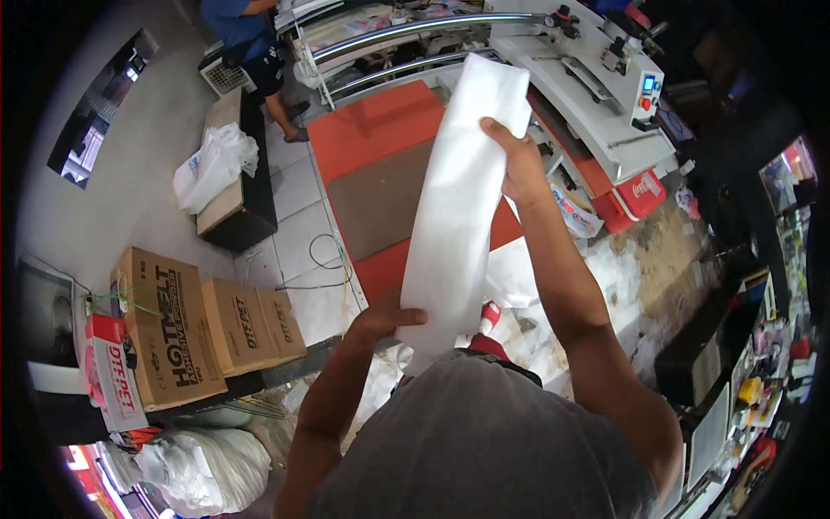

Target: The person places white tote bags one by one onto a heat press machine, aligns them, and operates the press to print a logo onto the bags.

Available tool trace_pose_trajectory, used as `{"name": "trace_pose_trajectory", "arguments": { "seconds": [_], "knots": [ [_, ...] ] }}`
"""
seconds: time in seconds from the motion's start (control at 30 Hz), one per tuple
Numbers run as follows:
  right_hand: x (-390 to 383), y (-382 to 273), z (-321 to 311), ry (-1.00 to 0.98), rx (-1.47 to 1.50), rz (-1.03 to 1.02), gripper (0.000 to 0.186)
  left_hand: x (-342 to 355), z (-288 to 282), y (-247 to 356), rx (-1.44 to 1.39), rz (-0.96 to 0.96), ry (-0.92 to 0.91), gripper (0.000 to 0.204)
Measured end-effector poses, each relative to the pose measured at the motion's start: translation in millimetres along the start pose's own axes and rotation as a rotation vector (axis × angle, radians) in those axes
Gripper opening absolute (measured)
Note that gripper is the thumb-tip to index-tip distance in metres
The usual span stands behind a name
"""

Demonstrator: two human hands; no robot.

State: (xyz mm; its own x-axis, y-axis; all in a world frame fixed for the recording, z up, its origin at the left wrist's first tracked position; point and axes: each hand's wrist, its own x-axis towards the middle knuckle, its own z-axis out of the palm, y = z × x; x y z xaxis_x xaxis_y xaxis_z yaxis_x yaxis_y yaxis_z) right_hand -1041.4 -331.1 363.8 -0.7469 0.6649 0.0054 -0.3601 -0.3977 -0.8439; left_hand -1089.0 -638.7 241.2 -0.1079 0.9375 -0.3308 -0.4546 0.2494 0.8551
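Observation:
A long white folded sheet (458,190), smooth and slightly see-through, stretches in front of my body. It could be film or thin paper; I cannot tell which. My left hand (389,318) grips its near left edge, with the thumb on top. Farther away, my right hand (516,160) pinches its right edge near the far end, thumb also on top. The fingers beneath the sheet are hidden. Below and behind it lies the red bed (380,117) of a heat press, with a brown pad (380,201) on it. The sheet covers part of both.
The white press head (596,95) with its control panel stands far right, near a red cooler (635,201). Cardboard boxes (173,329) sit at left. White scraps (614,277) litter the floor. Another person (251,52) stands far left beside a black bench (246,190).

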Motion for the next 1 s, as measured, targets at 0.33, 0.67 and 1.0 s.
{"name": "trace_pose_trajectory", "arguments": {
  "seconds": [0.33, 0.67, 1.0],
  "knots": [
    [-42.0, 48.4, -55.0, -0.230, 0.118, 0.254, 0.060, 11.7, 31.2, -13.9, 0.006, 0.121, 0.126, 0.065],
    [-139.9, 170.2, -84.9, 0.170, -0.108, 0.641, 0.057, 25.6, 25.6, -91.2, -0.448, -0.101, 0.059, 0.071],
    [-137.8, 173.3, -88.3, 0.116, -0.009, 0.637, 0.055, 1.4, 6.0, -82.6, -0.302, -0.050, 0.001, 0.075]
  ]
}}
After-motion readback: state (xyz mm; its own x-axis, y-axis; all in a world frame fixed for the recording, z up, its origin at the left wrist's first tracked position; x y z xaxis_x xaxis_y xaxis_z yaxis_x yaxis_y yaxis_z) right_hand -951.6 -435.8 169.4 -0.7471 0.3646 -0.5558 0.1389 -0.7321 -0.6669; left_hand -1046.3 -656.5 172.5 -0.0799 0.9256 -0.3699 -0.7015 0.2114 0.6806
